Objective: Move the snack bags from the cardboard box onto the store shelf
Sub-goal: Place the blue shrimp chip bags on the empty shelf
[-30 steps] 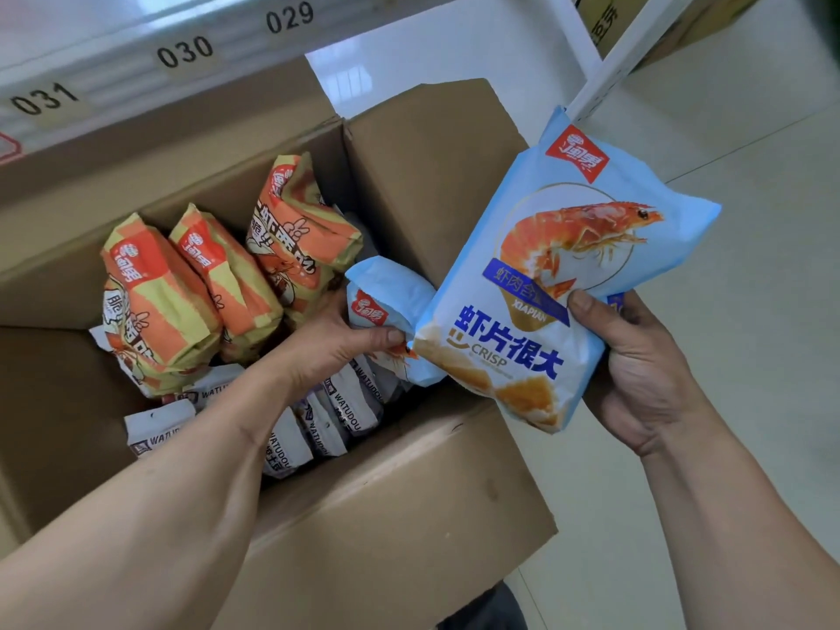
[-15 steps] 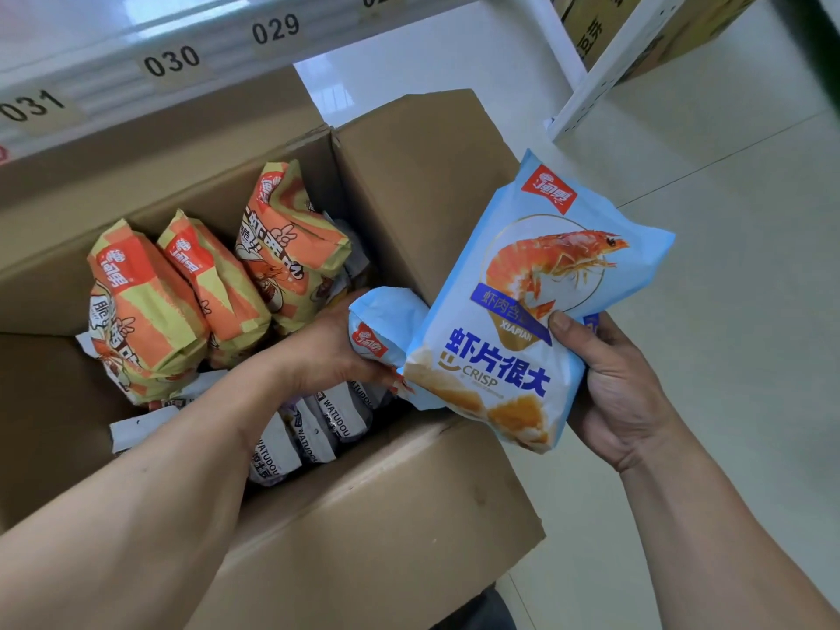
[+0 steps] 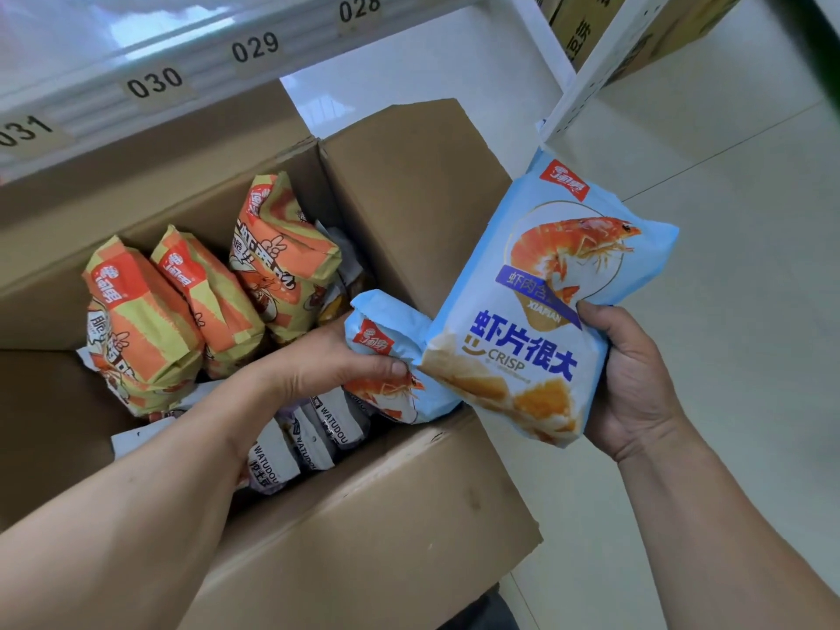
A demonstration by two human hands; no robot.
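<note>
Head view: the right hand [image 3: 632, 384] grips a blue shrimp-crisp bag [image 3: 545, 311] beside the cardboard box [image 3: 363, 516]; the left hand [image 3: 327, 361] holds a second blue bag [image 3: 386, 356] inside it, orange bags [image 3: 204, 302] beyond

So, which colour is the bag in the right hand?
Light blue bag, with an orange shrimp picture; head view.

Box [image 3: 363, 516]: open on the floor [image 3: 727, 129], below the shelf edge [image 3: 182, 84], left of the right-hand fingers [image 3: 595, 311].
Left hand [image 3: 336, 361]: inside the box, fingers round a bag [image 3: 391, 356] at the box's right wall.
Right hand [image 3: 636, 384]: outside the box, right of it, holding a second bag [image 3: 545, 302] that overlaps the first.
Upright bags [image 3: 191, 306]: in the box, left of and behind the left fingers.
Small packs [image 3: 313, 434]: in the box, under the left hand.
</note>
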